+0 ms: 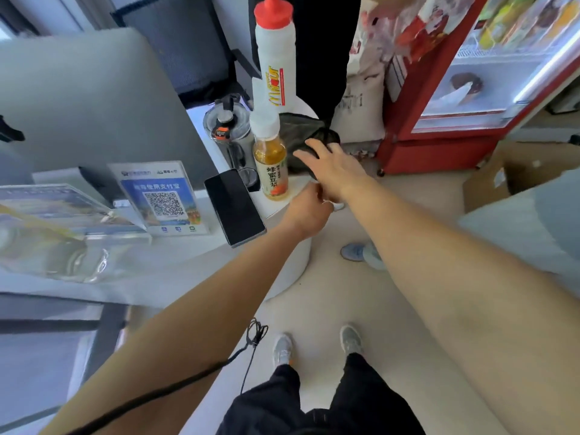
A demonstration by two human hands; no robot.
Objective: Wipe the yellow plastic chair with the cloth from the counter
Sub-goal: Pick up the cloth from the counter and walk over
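The dark cloth point(301, 136) is seen at the rounded end of the white counter point(282, 277), just beside the juice bottle point(272, 158). The right hand point(332, 164) is laid on it, fingers spread. The left hand point(309, 211) is curled at the counter's edge; its grip cannot be told. Open floor point(329, 296) lies below.
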